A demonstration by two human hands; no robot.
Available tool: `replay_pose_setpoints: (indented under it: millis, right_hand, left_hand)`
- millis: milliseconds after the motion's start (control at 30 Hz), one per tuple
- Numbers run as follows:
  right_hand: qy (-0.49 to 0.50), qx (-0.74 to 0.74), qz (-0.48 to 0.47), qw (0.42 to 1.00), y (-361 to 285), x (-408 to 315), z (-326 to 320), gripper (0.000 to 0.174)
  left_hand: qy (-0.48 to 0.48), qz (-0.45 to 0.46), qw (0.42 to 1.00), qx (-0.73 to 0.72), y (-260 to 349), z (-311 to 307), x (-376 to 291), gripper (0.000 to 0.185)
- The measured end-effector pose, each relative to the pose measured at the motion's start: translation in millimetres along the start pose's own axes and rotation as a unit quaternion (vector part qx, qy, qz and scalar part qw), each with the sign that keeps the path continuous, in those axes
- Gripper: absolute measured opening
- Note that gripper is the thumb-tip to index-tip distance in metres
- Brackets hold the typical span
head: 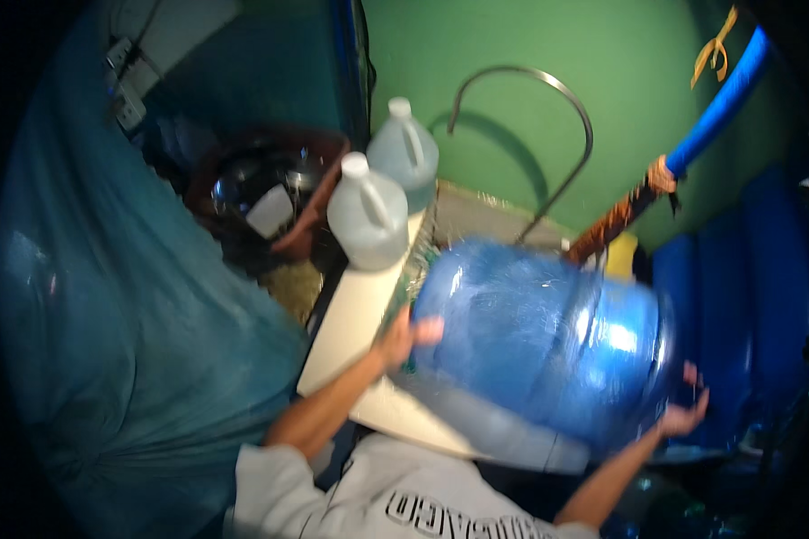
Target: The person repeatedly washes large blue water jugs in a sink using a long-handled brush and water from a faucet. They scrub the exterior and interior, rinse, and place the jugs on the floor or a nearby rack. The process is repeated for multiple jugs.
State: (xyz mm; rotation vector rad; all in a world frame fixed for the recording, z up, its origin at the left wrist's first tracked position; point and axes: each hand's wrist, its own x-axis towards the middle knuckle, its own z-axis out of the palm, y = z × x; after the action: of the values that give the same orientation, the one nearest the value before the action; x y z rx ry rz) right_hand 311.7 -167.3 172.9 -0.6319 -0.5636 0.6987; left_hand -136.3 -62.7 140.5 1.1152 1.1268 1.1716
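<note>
A large translucent blue water-cooler bottle [512, 330] lies tilted on its side before me, over the sink area. My left hand [404, 337] is against its left end, with the thumb over the near side and the other fingers partly hidden. Close to the other end is my right hand [681, 414], palm up with fingers spread. Blur hides whether it touches the bottle. The bottle looks wet and hides most of what is beneath it. Behind it rises a curved metal gooseneck spout [583, 111].
Two capped plastic jugs [367, 219] with handles stand on a cream counter ledge [350, 316]. Left are a teal curtain [141, 350] and a reddish-brown basin [310, 222] with items inside. A blue hose [721, 101] runs along the green wall. Large blue containers [721, 303] stand right.
</note>
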Motion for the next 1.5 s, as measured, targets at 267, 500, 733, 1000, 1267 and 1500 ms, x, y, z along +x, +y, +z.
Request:
replay_pose_setpoints:
  millis: [267, 500, 733, 1000, 1267, 1500]
  right_hand:
    - [0.1, 0.065, 0.284, 0.951, 81.1, -61.2, 50.5, 0.049]
    - [0.019, 0.082, 0.371, 0.925, 149.2, -93.0, 86.4, 0.048]
    - [-0.033, 0.087, 0.399, 0.912, 191.7, -104.9, 104.9, 0.046]
    - [-0.054, 0.079, 0.4, 0.911, 202.7, -107.7, 111.1, 0.045]
    - [-0.062, 0.072, 0.405, 0.909, 206.6, -119.0, 108.8, 0.044]
    - [-0.068, 0.072, 0.41, 0.907, 211.9, -125.6, 111.2, 0.043]
  left_hand:
    - [-0.199, 0.098, 0.971, 0.089, 90.0, -36.4, 2.0, 0.106]
    - [-0.228, 0.391, 0.769, 0.451, 249.0, -10.0, -3.8, 0.115]
    - [-0.261, 0.413, 0.665, 0.564, 306.4, 21.9, -2.9, 0.115]
    - [-0.299, 0.434, 0.609, 0.592, 320.8, 46.1, -14.1, 0.116]
    - [-0.307, 0.433, 0.593, 0.605, 332.1, 57.1, -22.0, 0.122]
    - [-0.333, 0.447, 0.58, 0.594, 334.6, 48.6, -18.9, 0.125]
